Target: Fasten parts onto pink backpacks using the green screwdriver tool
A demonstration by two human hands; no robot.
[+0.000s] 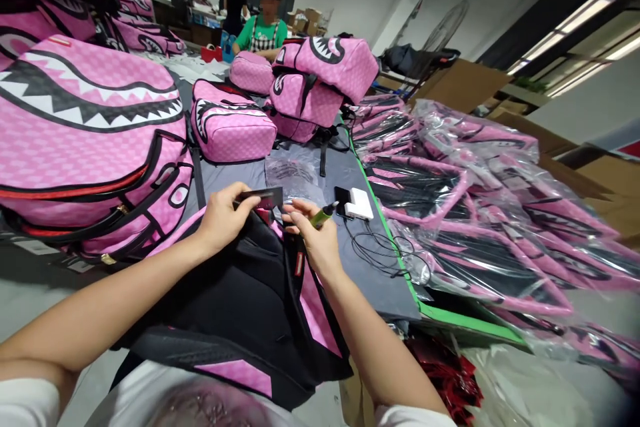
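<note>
Black tag (263, 197) pinched in left hand (223, 217) fingers, just above black-backed backpack (240, 307) on worktop (360, 273). Right hand (313, 240) fingers clamped on green marker (323, 215), also touching tag. Rec: hold tag flat & steady, marker tip off fabric.

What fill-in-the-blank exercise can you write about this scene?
The left hand pinches a dark card and the right hand holds a marker over a backpack whose upturned side is mainly ___.
The shark-mouth backpack beside the left arm is ___.
The bagged backpacks lie in clear ___.
Missing: black, pink, plastic.
</note>
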